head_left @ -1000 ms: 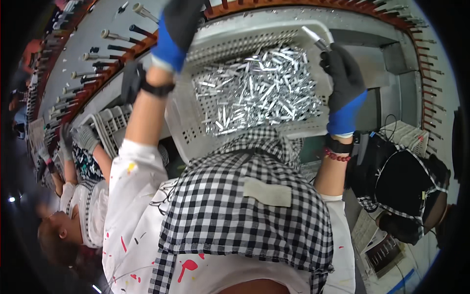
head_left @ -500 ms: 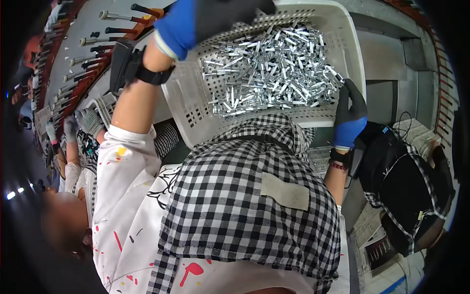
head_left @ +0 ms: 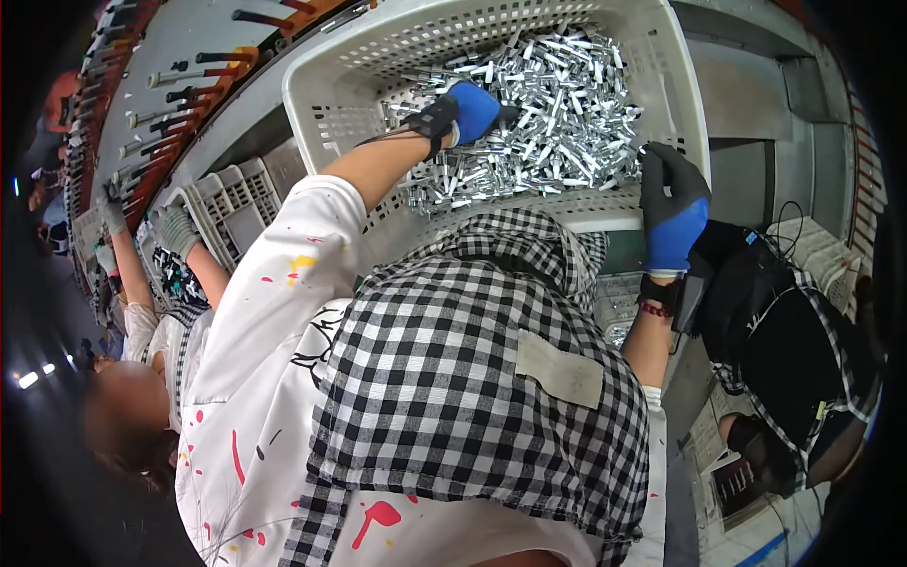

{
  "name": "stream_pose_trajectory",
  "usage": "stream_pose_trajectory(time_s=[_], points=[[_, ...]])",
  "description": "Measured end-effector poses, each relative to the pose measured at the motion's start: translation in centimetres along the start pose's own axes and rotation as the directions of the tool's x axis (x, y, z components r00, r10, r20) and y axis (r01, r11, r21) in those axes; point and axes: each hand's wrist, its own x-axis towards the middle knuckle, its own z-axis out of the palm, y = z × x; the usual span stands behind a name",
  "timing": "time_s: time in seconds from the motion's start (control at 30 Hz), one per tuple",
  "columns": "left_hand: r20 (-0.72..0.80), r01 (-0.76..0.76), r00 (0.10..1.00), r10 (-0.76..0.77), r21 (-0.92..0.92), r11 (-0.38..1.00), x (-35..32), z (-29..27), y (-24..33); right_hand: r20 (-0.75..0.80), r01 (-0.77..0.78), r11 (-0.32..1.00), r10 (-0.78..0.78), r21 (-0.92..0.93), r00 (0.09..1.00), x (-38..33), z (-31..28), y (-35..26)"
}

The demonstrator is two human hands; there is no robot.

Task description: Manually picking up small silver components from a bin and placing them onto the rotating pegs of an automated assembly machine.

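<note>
A white perforated plastic basket [head_left: 688, 104] stands in front of me, holding a heap of slim silver-and-white stick-shaped parts [head_left: 557, 118]. My left hand [head_left: 475, 113], in a blue and dark grey glove, reaches over the left part of the heap. Its fingers point away into the parts and are mostly hidden, so their grip does not show. At the basket's right rim is my right hand [head_left: 675, 203], gloved alike. Its thumb and fingers come together, with a small bright bit at the tips too small to name.
Racks with rows of dark-handled rods [head_left: 213, 71] run along the left. Another person's gloved hands [head_left: 178, 231] work at the far left beside a grey crate [head_left: 241, 203]. At right, a person in black [head_left: 789, 364] sits close by. A metal frame [head_left: 746, 85] stands behind the basket's right side.
My left hand has come down from the basket's far left rim to the heap. My right hand stays near the right rim; the silver-and-white parts at its fingertips no longer show clearly.
</note>
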Motion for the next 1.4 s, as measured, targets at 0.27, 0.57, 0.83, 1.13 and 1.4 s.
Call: stream_pose_trajectory(time_s=[0.27,0.57,0.83,1.13,1.4], points=[[0.094,-0.152,0.987,0.130,0.281,0.948,1.8,2.5,1.6,0.083,0.085,0.984,-0.072,-0.159,0.994,0.5,1.2,1.1],[-0.017,0.336,0.902,-0.431,-0.597,0.728,-5.9,-8.3,8.3,0.490,0.094,0.995,-0.102,0.042,0.866,0.4,4.7,-3.5],[0.095,0.299,0.921,-0.377,-0.793,0.531,-7.3,-10.2,9.3,0.635,0.463,0.885,-0.332,-0.046,0.697,1.0,7.3,-6.1],[0.249,0.367,0.896,-0.369,-0.882,0.297,-8.2,-12.1,9.1,0.456,0.437,0.853,-0.521,0.284,0.722,0.4,8.5,-6.5],[-0.083,-0.027,0.989,-0.124,-0.917,0.398,-12.0,-13.1,10.5,0.619,-0.006,0.930,-0.240,0.368,0.748,1.1,6.8,-9.4]])
